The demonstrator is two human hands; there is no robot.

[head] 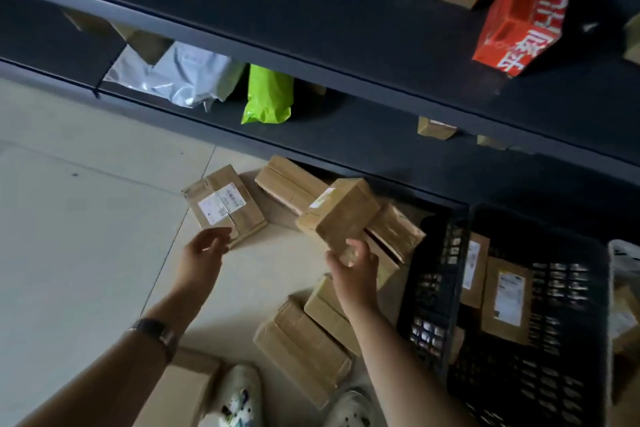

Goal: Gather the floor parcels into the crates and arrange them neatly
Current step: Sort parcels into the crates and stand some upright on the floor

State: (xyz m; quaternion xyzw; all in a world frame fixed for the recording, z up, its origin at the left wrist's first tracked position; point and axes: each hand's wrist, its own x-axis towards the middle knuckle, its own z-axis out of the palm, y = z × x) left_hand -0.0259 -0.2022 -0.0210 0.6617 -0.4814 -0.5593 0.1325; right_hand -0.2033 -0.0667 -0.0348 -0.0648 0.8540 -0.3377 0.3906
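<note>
a person's right hand [353, 260] grips a brown cardboard parcel [341, 215] just left of the black crate [433, 288], fingers curled round its near end and lifting it clear of the floor; the box is tilted, its long axis running from the palm away towards the dark shelving [346, 55] beyond the crate, with a pale label on its far left face

further left of the crate, the left hand [202, 253], a watch [156, 333] on its wrist, reaches to a labelled parcel [225, 206] lying flat with the label up, its long axis angled from far left to near right; the fingers are loosely bent and apart, tips at the box's near corner and not wrapped round it, and whether they touch it cannot be told

counted left of the crate: one parcel in the air and six plainly on the tiles, namely the labelled one, one behind it [287, 184], a taped one [394, 236] closest to the crate wall, two under the right forearm [329, 312] [301, 350] and one at the bottom edge [183, 388]

inside the crate two flat parcels stand on edge, one [507, 305] showing a label and one [474, 274] against the left wall

on the shelving beyond the crate lie a red box [523, 10], a green bag [266, 94] and a grey bag [180, 76]
</note>
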